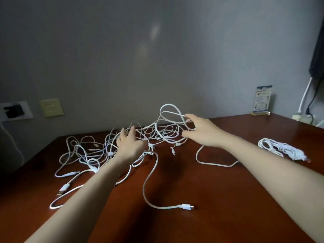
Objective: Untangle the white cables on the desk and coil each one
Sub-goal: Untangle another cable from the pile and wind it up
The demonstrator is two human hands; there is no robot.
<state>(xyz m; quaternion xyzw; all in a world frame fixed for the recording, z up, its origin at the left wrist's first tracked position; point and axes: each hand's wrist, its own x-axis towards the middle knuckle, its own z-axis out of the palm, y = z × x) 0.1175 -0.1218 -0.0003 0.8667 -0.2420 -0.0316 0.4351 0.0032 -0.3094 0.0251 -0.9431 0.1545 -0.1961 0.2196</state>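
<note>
plug end (187, 206) trails from tangled white cables (164, 135); left grip (129, 146) open, right grip (201, 132) unclear.

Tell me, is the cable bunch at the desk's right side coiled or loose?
Coiled: the bunch lies gathered in tight loops, apart from the sprawling tangle.

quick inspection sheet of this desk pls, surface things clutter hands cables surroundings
surface: reddish-brown wooden desk
job's things: tangle of white cables mid-desk; coiled bundle at right; loose plug near front
clutter: card stand back right
hands: left hand fingers spread on tangle; right hand fingers curved round its raised part, grip unclear
cables: white and black leads above power strip; black plug in wall socket
surroundings: grey wall, beige wall plate
</note>
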